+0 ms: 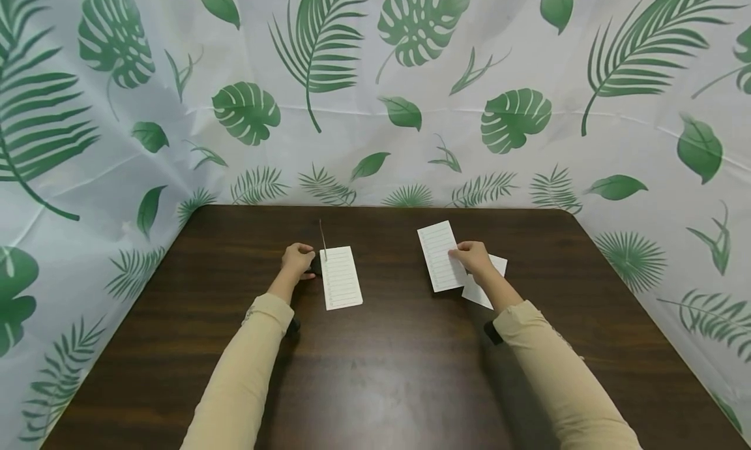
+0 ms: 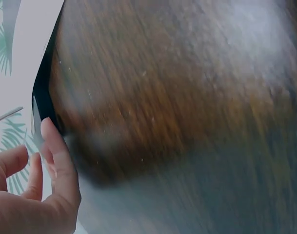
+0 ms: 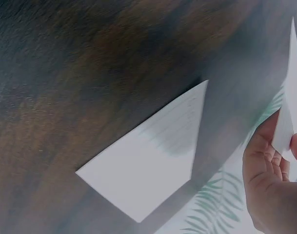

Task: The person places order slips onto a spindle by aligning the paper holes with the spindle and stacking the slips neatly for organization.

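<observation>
On the dark wood table: two lined sheets plus one more under the right hand, both arms in beige sleeves reaching forward.
Table: dark brown wood-grain table (image 1: 375, 372), leaf-print white and green backdrop cloth (image 1: 375, 78) wrapped round three sides.
Left hand: left hand (image 1: 297, 259) sits at the top left corner of the white lined paper slip with a thin upright spike (image 1: 340, 278); fingers curled at something small and dark just beside that corner, likely the spike's base, steadying it. Exact grip too small to tell.
Spike: thin metal spike (image 1: 322, 238) stands upright at the slip's top edge, slip looks threaded on it and lies flat.
Left wrist view: fingers (image 2: 55, 156) loosely bent next to a dark edge, blurred; what they hold is unclear.
Right hand: right hand (image 1: 472, 257) pinches the right edge of the second white lined paper sheet (image 1: 441, 257), thumb and fingers closed on it.
Lift: in the right wrist view that sheet (image 3: 292, 112) is seen edge-on, raised off the wood, fingertips (image 3: 265, 161) gripping its lower edge, so held for carrying, not lying down.
Third sheet: plain white paper sheet lying flat (image 1: 484, 287), partly under the right wrist, also seen at (image 3: 148, 170); apart from the lifted one.
Spacing: spiked slip left of centre, the other two right of centre, well apart.
</observation>
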`<state>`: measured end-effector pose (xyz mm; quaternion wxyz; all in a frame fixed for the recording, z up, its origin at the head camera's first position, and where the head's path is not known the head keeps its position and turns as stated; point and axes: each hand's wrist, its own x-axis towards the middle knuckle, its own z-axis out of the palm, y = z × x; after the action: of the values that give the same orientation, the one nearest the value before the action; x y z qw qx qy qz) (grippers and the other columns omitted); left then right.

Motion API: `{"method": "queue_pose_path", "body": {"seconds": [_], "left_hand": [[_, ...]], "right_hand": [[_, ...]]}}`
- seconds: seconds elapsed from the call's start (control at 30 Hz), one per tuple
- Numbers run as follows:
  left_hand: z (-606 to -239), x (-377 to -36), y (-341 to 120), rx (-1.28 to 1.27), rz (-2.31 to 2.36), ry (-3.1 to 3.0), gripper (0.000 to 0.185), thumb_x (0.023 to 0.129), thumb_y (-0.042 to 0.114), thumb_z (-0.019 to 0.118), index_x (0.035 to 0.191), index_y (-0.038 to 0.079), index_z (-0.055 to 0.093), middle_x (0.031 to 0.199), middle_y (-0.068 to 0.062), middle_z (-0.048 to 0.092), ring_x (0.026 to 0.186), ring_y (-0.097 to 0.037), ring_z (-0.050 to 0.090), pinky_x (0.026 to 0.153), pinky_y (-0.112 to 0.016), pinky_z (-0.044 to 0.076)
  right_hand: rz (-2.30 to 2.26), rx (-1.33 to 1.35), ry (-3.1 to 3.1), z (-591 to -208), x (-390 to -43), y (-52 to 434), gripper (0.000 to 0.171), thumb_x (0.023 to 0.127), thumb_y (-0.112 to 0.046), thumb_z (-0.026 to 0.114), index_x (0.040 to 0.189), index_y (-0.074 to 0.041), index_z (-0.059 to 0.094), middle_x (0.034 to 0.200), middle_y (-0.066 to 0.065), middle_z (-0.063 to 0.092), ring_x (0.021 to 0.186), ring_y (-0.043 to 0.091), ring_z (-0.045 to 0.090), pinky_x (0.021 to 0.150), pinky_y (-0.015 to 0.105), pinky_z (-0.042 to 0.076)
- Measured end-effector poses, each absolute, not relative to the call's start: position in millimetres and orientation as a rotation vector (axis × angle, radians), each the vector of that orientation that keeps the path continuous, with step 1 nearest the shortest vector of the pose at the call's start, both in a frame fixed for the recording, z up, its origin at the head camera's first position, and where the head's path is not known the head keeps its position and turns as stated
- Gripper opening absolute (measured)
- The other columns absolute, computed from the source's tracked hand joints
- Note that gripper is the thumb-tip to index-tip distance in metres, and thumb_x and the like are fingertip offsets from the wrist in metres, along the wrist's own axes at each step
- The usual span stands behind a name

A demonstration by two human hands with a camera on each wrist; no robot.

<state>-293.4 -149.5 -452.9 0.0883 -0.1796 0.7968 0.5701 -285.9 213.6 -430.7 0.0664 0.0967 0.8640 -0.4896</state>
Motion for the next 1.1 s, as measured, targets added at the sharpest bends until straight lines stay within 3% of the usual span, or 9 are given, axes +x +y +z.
{"method": "queue_pose_path", "body": {"seconds": [0.17, 0.5, 0.57, 0.7, 0.83, 1.1], "left_hand": [[-444.5, -293.3, -150.7, -0.534, 1.713, 2.444, 0.030, 0.095, 0.011, 0.049, 0.123, 0.001, 0.054, 0.120, -0.023, 0.049, 0.082, -0.022, 0.052, 0.050, -0.017, 0.055], [-426.6, -289.8, -153.0, -0.372, 1.751, 2.622, 0.027, 0.095, 0.012, 0.050, 0.115, -0.002, 0.059, 0.109, -0.019, 0.059, 0.061, -0.008, 0.048, 0.051, -0.016, 0.055], [-422.2, -286.5, -152.0, -0.343, 1.761, 2.658, 0.024, 0.095, 0.012, 0.051, 0.112, -0.002, 0.061, 0.100, -0.015, 0.061, 0.059, -0.007, 0.047, 0.051, -0.016, 0.055], [-414.3, -277.0, -148.8, -0.301, 1.831, 2.693, 0.022, 0.094, 0.014, 0.054, 0.106, -0.002, 0.063, 0.080, -0.003, 0.054, 0.060, -0.007, 0.047, 0.059, -0.025, 0.059], [-408.4, -265.0, -145.2, -0.272, 1.939, 2.679, 0.023, 0.093, 0.018, 0.057, 0.103, -0.002, 0.064, 0.073, 0.004, 0.046, 0.064, -0.006, 0.047, 0.067, -0.034, 0.061], [-399.2, -240.0, -137.1, -0.144, 2.051, 2.602, 0.022, 0.094, 0.017, 0.059, 0.104, -0.003, 0.063, 0.080, -0.001, 0.054, 0.073, -0.011, 0.053, 0.055, -0.014, 0.054]], "right_hand": [[-1.482, 0.253, 2.611, -411.2, -277.6, 199.0, 0.032, 0.093, -0.009, 0.052, 0.112, 0.016, 0.053, 0.093, 0.012, 0.056, 0.072, 0.010, 0.050, 0.058, 0.019, 0.045], [-1.565, 0.299, 2.502, -401.2, -276.9, 187.9, 0.031, 0.095, -0.012, 0.052, 0.118, 0.009, 0.052, 0.093, 0.006, 0.056, 0.071, 0.008, 0.053, 0.060, 0.020, 0.048], [-1.589, 0.303, 2.474, -400.1, -275.7, 184.8, 0.033, 0.096, -0.012, 0.051, 0.121, 0.009, 0.051, 0.092, 0.005, 0.057, 0.072, 0.008, 0.054, 0.061, 0.021, 0.050], [-1.616, 0.286, 2.441, -398.3, -272.4, 178.1, 0.036, 0.096, -0.013, 0.051, 0.125, 0.009, 0.049, 0.093, 0.004, 0.058, 0.075, 0.009, 0.055, 0.065, 0.020, 0.050], [-1.646, 0.247, 2.425, -396.0, -268.8, 172.1, 0.036, 0.097, -0.014, 0.051, 0.125, 0.008, 0.050, 0.093, 0.004, 0.060, 0.075, 0.009, 0.057, 0.067, 0.021, 0.051], [-1.729, 0.183, 2.348, -389.6, -257.8, 160.4, 0.035, 0.096, -0.013, 0.051, 0.124, 0.008, 0.051, 0.088, 0.000, 0.062, 0.072, 0.006, 0.058, 0.067, 0.021, 0.052]]}}
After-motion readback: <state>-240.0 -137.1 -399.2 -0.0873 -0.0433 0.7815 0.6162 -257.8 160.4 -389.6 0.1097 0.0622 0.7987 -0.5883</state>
